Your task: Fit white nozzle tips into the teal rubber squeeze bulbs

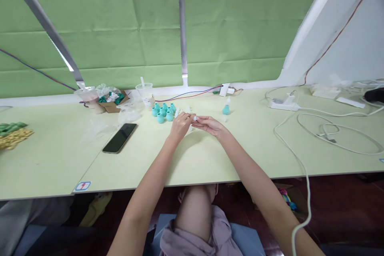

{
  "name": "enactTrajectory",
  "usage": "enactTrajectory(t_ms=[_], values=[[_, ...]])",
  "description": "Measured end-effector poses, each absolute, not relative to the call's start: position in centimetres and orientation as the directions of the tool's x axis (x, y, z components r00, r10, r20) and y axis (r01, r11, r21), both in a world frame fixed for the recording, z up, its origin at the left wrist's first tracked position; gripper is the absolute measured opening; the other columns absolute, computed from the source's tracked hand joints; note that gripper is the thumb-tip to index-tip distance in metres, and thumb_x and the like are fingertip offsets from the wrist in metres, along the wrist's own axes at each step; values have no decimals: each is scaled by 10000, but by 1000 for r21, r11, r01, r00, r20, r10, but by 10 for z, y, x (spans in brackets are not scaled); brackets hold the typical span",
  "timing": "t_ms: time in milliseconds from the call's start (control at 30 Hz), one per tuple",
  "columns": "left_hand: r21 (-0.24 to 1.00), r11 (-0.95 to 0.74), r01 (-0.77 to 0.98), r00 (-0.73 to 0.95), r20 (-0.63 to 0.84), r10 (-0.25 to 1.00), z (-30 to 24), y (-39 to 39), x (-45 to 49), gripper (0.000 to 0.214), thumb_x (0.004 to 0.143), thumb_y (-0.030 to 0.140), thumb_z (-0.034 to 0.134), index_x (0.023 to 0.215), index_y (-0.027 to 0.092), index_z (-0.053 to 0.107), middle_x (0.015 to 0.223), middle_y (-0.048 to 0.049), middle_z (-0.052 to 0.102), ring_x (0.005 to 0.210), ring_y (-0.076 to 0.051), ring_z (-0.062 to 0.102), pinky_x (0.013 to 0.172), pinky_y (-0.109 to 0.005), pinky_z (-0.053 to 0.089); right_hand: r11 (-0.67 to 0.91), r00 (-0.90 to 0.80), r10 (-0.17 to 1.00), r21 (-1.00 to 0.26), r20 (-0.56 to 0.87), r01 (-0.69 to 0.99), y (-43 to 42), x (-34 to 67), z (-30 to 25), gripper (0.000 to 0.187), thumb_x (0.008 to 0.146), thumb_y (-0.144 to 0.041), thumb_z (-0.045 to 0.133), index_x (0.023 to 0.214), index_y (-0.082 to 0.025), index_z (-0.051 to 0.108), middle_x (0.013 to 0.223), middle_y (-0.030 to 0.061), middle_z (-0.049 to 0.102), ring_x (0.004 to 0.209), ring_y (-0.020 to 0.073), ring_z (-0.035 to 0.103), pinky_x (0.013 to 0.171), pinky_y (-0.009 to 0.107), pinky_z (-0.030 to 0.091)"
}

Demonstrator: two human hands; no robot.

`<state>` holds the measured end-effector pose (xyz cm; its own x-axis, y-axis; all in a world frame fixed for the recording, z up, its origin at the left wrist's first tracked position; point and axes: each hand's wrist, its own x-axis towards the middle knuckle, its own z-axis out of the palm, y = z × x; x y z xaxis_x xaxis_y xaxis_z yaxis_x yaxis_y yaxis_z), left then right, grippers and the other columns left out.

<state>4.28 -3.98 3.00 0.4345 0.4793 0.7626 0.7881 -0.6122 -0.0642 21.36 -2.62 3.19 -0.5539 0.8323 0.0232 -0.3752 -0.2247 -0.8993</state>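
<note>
My left hand [181, 125] and my right hand [209, 125] meet over the middle of the pale green table [210, 156]. Both pinch one small white part [195, 118] between their fingertips. Just behind my left hand stands a cluster of several small teal bulbs [163, 112], with a few small white pieces [182, 110] beside them. One assembled teal bulb with a white nozzle [226, 107] stands alone behind my right hand.
A black phone [120, 138] lies left of my hands. Behind it are a cardboard box of scraps [112, 102], clear bags [129, 113] and two plastic cups [144, 93]. A white power strip [283, 104] and looping white cables [327, 132] cover the right side.
</note>
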Motion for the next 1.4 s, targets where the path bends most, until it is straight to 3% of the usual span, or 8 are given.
enactTrajectory(t_ms=[433, 633, 900, 1133, 1400], values=[[-316, -540, 780, 559, 739, 376, 35, -43, 48, 222, 938, 129, 364, 985, 146, 580, 742, -37, 604, 687, -145, 535, 620, -270, 423, -249, -545, 838, -877, 17, -411, -25, 218, 31, 298, 576, -268, 827, 826, -140, 729, 846, 56, 732, 873, 218, 687, 974, 410, 474], [-345, -521, 781, 568, 740, 360, 36, -42, 48, 207, 928, 120, 388, 959, 130, 592, 729, -36, 604, 690, -150, 535, 604, -268, 423, -250, -517, 856, -877, -2, -411, -24, 216, 27, 245, 601, -237, 808, 819, -157, 729, 842, 45, 732, 852, 212, 689, 897, 389, 523], [-315, -538, 782, 544, 765, 344, 38, -44, 49, 238, 943, 148, 368, 975, 143, 604, 752, -35, 620, 706, -140, 545, 620, -258, 432, -259, -524, 851, -885, -20, -386, -24, 217, 28, 149, 676, -204, 754, 818, -172, 719, 856, 42, 731, 904, 213, 681, 885, 393, 521], [-181, -570, 802, 468, 783, 409, 34, -39, 48, 271, 956, 190, 348, 1012, 192, 613, 792, -30, 625, 749, -132, 546, 656, -250, 427, -257, -514, 857, -888, -27, -382, -28, 218, 36, 67, 745, -181, 672, 800, -178, 709, 859, 31, 733, 942, 197, 671, 888, 369, 522], [-138, -601, 787, 455, 788, 415, 30, -36, 49, 327, 960, 185, 311, 956, 200, 638, 767, -36, 602, 729, -131, 516, 645, -246, 399, -256, -516, 855, -904, -46, -343, -25, 220, 34, 83, 785, -153, 627, 819, -161, 702, 852, 41, 735, 935, 187, 675, 898, 362, 519]])
